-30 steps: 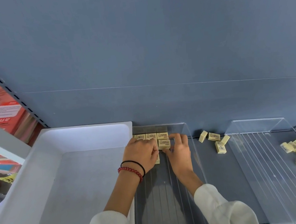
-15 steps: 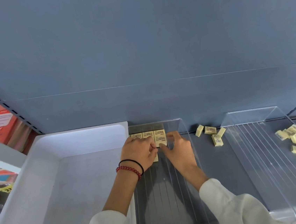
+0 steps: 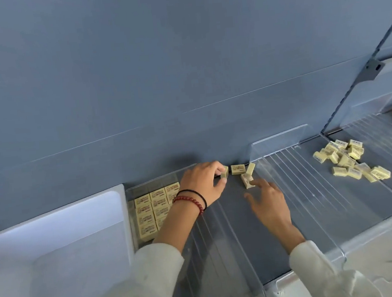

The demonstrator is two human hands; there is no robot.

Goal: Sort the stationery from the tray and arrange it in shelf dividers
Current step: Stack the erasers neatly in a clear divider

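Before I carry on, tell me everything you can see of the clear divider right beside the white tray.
The clear divider is a long, open-topped channel of transparent plastic with a ribbed floor and low walls. It lies flat on the grey shelf, with its left wall against the white tray. Pale yellow erasers lie label-up in neat rows at its back left. The left hand reaches over its back right corner.

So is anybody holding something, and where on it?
The left hand pinches one small yellow eraser by its sides, between fingers and thumb. The right hand holds nothing; a fingertip reaches toward another eraser.
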